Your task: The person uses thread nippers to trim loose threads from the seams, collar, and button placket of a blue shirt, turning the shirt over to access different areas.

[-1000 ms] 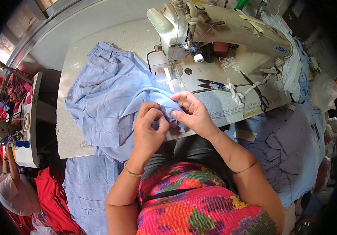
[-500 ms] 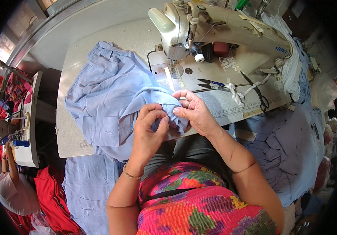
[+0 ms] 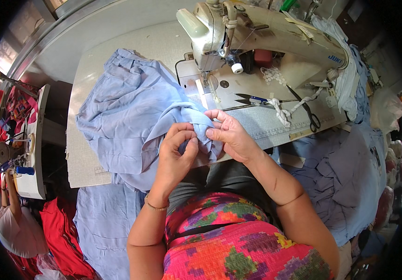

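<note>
left hand (image 3: 175, 151) pinched shut on blue garment (image 3: 131, 112) | right hand (image 3: 231, 135) fingers closed on its fold | cloth at table (image 3: 81, 172) edge, short of the needle | risk: my fold slips if grip loosens, seam skews

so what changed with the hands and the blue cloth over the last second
Very little. Both hands keep pinching the folded edge of the light blue cloth at the table's near edge; the left hand and right hand only shifted their fingers slightly. The sewing machine, scissors and blue-handled snips stayed put.
</note>
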Tool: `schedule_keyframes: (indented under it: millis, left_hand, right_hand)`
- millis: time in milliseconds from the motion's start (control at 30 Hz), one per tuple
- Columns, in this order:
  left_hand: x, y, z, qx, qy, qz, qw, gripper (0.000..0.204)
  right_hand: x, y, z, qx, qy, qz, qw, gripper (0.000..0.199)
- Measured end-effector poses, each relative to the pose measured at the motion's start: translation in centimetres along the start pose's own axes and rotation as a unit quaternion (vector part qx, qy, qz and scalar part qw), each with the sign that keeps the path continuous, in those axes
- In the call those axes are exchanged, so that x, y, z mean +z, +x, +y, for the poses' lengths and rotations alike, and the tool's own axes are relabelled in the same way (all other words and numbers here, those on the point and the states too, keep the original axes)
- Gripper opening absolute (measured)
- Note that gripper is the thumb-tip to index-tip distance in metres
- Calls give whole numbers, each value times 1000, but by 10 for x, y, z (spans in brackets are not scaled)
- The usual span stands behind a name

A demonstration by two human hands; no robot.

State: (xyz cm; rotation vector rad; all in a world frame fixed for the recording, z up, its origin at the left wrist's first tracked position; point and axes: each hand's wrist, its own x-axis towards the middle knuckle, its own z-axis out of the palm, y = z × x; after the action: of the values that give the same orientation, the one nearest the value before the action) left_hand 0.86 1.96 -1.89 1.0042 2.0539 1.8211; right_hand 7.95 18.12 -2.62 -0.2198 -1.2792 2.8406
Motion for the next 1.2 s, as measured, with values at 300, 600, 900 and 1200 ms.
schedule_keyframes:
  millis: [300,600,900,1200]
  left_hand:
    - [-1,1,-2,-28,-23,-24,999,7]
    - [3,-7,11,79,94,40,992,10]
    - [7,-8,9,71,100,51,991,9]
    - [12,-4,4,112,138,91,980,10]
  right_hand:
    - [-3,2,3,-7,-10,0,1000,43]
    - [1,-1,-1,-21,-28,18,999,42]
    - [9,-6,0,-50,-96,43,993,34]
    - [14,-9,7,-124,-229,64,963,34]
